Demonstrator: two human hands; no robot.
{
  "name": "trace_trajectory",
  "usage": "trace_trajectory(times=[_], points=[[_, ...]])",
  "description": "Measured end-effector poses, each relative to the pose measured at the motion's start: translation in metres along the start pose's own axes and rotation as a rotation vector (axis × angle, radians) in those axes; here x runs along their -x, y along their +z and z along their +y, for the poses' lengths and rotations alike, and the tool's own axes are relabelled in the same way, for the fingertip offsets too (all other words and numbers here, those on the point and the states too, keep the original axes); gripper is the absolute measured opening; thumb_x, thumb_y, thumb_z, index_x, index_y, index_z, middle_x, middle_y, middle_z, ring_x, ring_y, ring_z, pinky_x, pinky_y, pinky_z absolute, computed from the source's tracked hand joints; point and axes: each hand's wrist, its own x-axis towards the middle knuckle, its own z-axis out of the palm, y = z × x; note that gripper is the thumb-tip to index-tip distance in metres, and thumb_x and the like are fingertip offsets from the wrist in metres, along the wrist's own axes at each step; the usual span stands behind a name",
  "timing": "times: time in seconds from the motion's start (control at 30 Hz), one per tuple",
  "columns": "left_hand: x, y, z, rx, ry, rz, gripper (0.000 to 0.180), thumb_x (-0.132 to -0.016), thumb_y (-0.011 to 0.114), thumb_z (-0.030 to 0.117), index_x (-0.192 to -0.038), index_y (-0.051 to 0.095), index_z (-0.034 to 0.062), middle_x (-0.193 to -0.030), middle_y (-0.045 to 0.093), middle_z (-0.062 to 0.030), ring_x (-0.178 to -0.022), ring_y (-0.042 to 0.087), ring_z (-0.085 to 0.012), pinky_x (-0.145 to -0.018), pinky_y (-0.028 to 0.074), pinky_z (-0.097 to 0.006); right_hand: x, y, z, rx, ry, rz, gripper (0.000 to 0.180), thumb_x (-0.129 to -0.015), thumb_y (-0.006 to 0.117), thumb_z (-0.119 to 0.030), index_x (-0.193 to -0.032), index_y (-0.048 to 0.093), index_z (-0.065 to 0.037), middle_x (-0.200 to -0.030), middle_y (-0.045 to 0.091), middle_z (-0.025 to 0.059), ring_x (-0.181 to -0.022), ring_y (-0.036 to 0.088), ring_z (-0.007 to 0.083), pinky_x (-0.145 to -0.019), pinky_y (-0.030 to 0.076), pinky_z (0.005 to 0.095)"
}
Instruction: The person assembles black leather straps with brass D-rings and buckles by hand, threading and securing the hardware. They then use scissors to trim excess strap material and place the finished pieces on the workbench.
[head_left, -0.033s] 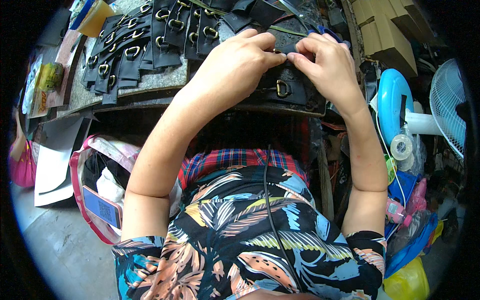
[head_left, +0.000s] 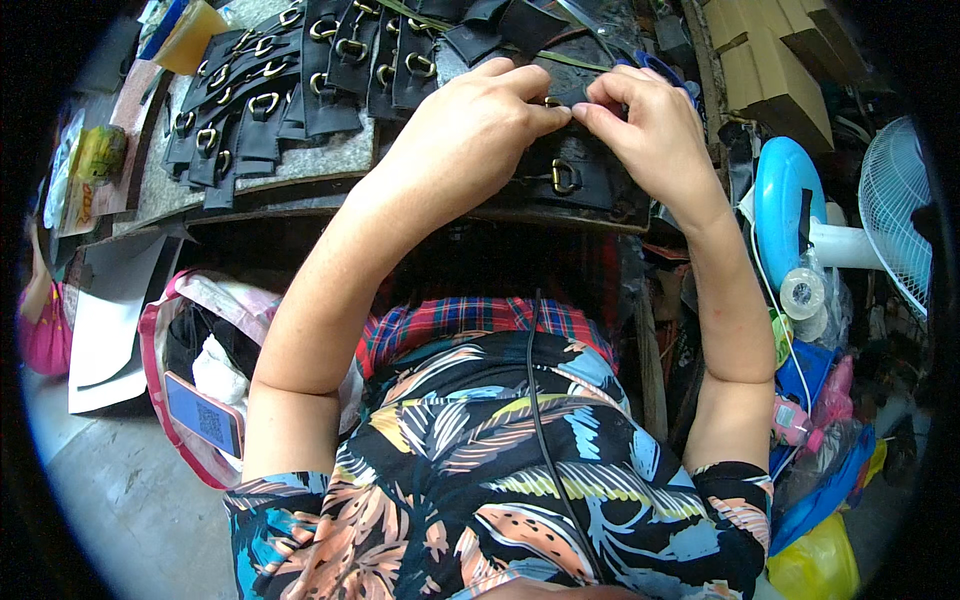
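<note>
My left hand (head_left: 475, 125) is closed, thumb and forefinger pinching a small black leather strap (head_left: 570, 90) with a brass-coloured metal fitting (head_left: 552, 101). Close against it, my right hand (head_left: 645, 120) pinches the same strap from the other side; the fingertips nearly meet. Most of this strap is hidden behind the fingers. Just below the hands, another black strap piece (head_left: 592, 190) with a brass-coloured D-ring (head_left: 565, 177) lies at the worktable's near edge. Left of my left hand, rows of black leather straps (head_left: 335, 112) with similar rings overlap on the table.
Cardboard boxes (head_left: 775, 85) stand at the far right, above a blue and white fan (head_left: 790, 195). Blue-handled scissors or a similar tool (head_left: 660, 70) lies beyond my right hand. A pink-edged bag with a phone (head_left: 205, 412) on it sits at lower left.
</note>
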Motion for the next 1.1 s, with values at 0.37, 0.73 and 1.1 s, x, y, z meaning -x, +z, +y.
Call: trace_trajectory(times=[0.37,0.73,1.1], points=[[0.002,-0.004,0.002,0.021,-0.033,-0.050,0.042,-0.080,0.064,-0.004,-0.118,0.078,0.0077,-0.108,0.067,-0.0127,-0.103,0.063,-0.0332,-0.095,0.052,-0.041,0.006,0.007,-0.002,0.514,-0.237,0.140,0.020,-0.092,0.069,-0.030,-0.087,0.073,-0.011,-0.086,0.066,0.0039,-0.092,0.062,0.0253,-0.085,0.041,0.0438],[0.013,-0.013,-0.006,0.330,-0.214,0.253,0.036,-0.095,0.064,-0.007,-0.127,0.071,0.0067,-0.111,0.072,-0.0159,-0.100,0.073,-0.0273,-0.086,0.057,-0.033,0.010,-0.004,0.002,0.224,-0.482,0.206,0.017,-0.076,0.079,-0.008,-0.092,0.073,-0.011,-0.098,0.070,0.0008,-0.095,0.064,0.0243,-0.084,0.050,0.0388],[0.034,-0.038,0.005,-0.172,-0.180,0.078,0.029,-0.075,0.087,0.022,-0.100,0.078,0.0107,-0.094,0.066,-0.0048,-0.095,0.059,-0.0275,-0.084,0.052,-0.038,0.012,0.011,-0.008,-0.016,-0.435,0.190,0.018,-0.080,0.081,-0.009,-0.097,0.077,-0.007,-0.099,0.074,0.0050,-0.096,0.069,0.0256,-0.086,0.054,0.0391]])
